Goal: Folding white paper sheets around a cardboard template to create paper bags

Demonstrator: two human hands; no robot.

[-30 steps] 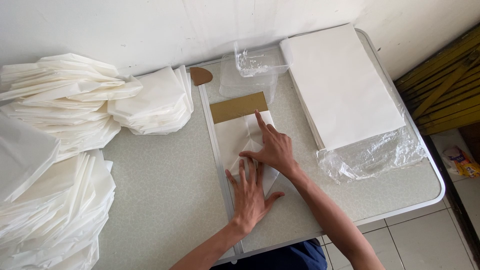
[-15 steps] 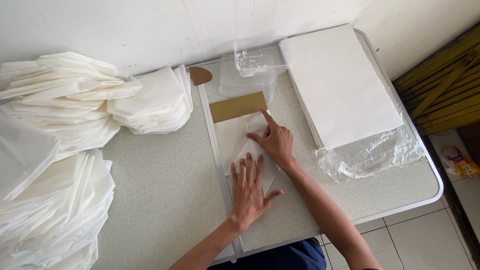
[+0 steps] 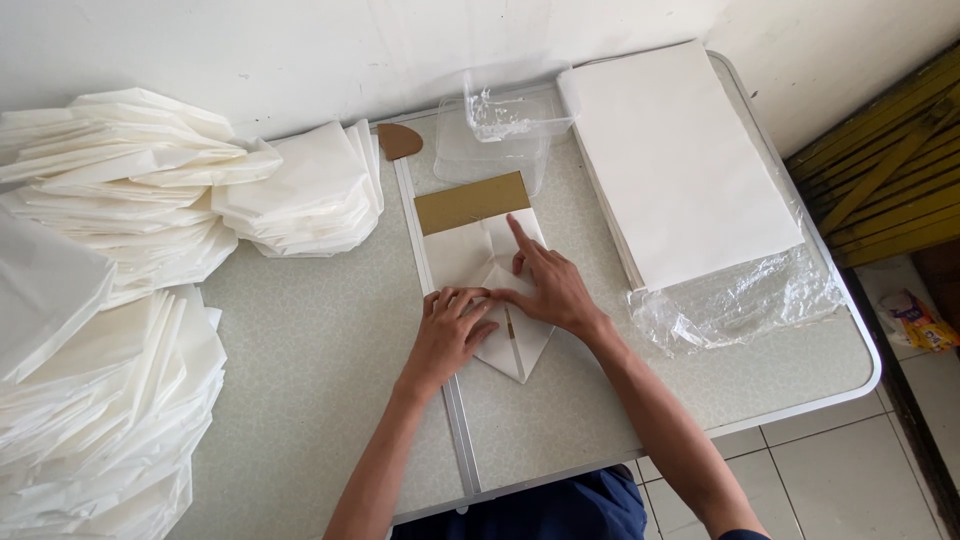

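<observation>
Under both flat, open hands, L point(image 3: 450, 325) & R point(image 3: 545, 285), lies folded white paper point(image 3: 515, 350), pressed, not gripped.

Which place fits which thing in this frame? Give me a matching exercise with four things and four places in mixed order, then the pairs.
Things:
1. brown cardboard rectangle
2. clear plastic container
3. tall stack of white sheets
4. heaps of folded white paper

Places:
A. on the left side of the table
B. on crinkled clear plastic at the right side of the table
C. at the far edge of the table, behind the cardboard
D. on the far end of the white sheet being folded under the left hand and right hand

Pairs: 1-D, 2-C, 3-B, 4-A
</observation>
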